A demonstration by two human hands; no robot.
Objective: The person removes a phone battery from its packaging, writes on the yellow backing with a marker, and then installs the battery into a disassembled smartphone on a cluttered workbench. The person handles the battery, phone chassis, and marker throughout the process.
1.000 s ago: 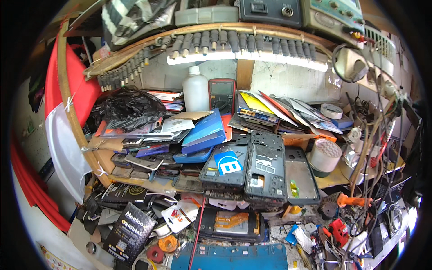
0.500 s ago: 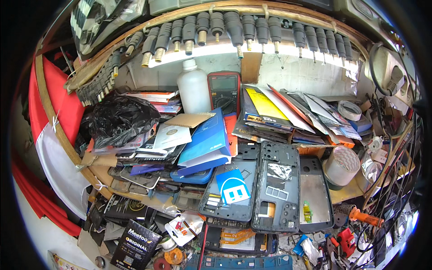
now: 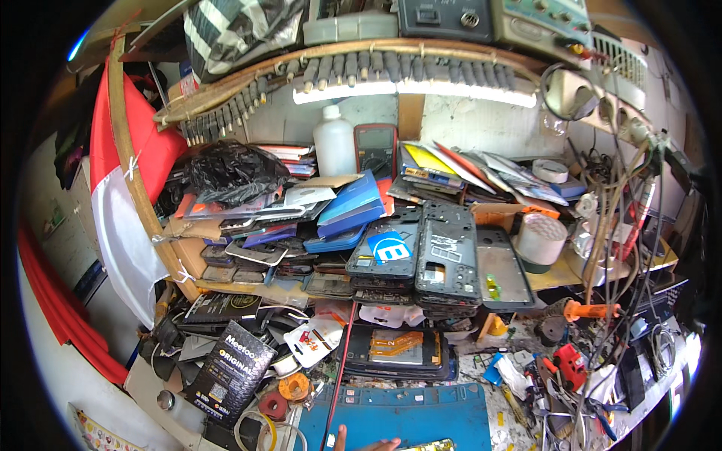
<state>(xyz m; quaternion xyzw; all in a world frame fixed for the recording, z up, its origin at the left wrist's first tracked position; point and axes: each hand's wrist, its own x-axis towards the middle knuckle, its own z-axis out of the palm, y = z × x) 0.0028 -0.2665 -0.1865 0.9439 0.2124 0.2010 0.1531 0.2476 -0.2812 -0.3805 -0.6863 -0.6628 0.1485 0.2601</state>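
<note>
At the lower edge, left of centre, the fingertips of my left hand show. One digit points up and stands apart from the others, which stretch toward the right; the rest of the hand is cut off. Just right of these fingertips lies a yellowish circuit board, partly out of the picture; whether they touch it I cannot tell. Both are over a blue work mat. A thin dark red rod or cable runs down across the mat's left part. My right hand is out of view.
Behind the mat lie phone bodies, with stacked phone frames on the shelf above. Tape rolls and a black box stand to the left. Pliers and other tools clutter the right side, below hanging cables.
The view has tilted and drawn back, so shelf items look smaller and more of the blue mat shows. Fingers of my left hand and the circuit board have come into view at the bottom.
</note>
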